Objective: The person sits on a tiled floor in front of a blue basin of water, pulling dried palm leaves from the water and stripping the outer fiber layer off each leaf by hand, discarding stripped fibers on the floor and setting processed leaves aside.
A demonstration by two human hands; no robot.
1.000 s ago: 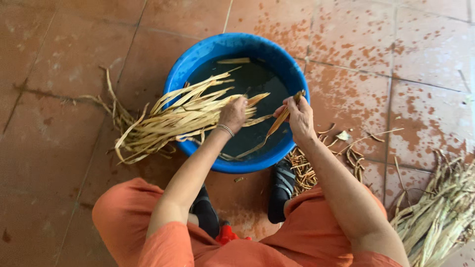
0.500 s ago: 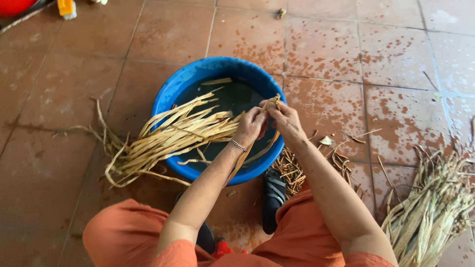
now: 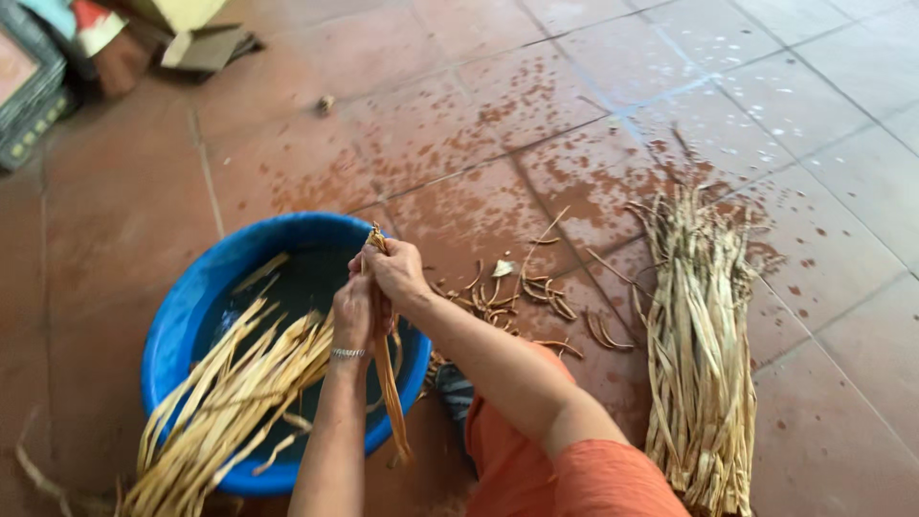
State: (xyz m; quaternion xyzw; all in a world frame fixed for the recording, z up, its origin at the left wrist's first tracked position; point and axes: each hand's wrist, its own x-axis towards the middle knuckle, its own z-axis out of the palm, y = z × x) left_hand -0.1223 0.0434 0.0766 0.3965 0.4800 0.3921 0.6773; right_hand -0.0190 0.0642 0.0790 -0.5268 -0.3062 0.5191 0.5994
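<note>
Hands: the left hand [image 3: 352, 314] and right hand [image 3: 394, 271] are both closed around one wet brown strip [image 3: 388, 378], held upright over the tub's right rim at lower centre.
Tub: the blue tub [image 3: 172, 325], lower left, holds dark water; a sheaf of pale strips [image 3: 225, 402] lies over its near rim, ends in the water.
Dry bundle: a thick bundle of dry leaves [image 3: 697, 354] lies on the floor [image 3: 459, 105] at right, apparently not yet soaked.
Scraps: curled trimmings [image 3: 522, 292] lie scattered between tub and bundle.
Progress: judging by the piles, roughly midway; much remains.
</note>
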